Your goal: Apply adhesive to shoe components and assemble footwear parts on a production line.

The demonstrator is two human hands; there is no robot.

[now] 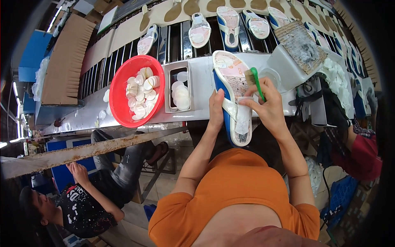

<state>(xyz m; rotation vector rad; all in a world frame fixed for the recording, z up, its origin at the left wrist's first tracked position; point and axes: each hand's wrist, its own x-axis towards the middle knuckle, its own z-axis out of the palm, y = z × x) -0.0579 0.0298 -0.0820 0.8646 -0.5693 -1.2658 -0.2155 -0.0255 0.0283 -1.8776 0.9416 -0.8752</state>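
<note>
A long blue-and-white sandal with a white strap (230,72) is to the right of the red oval plastic basin (117,88), its toe end pointing away from the wearer. The left hand (216,109) is clamped on the sandal's left edge beside the strap. The right hand (267,101) is closed around a green-handled brush with tan bristles (254,73), while its thumb and forefinger come together on the upper end of a thin white strip (243,121) that lies along the footbed. White round discs (142,92) are heaped inside the basin; just beside its right side is a grey rectangular tray (168,88) with more discs. Beyond the basin, a metal roller rack (164,39) bears similar sandals. Left of the basin, on its near side, a seated co-worker (86,201) raises one hand.
</note>
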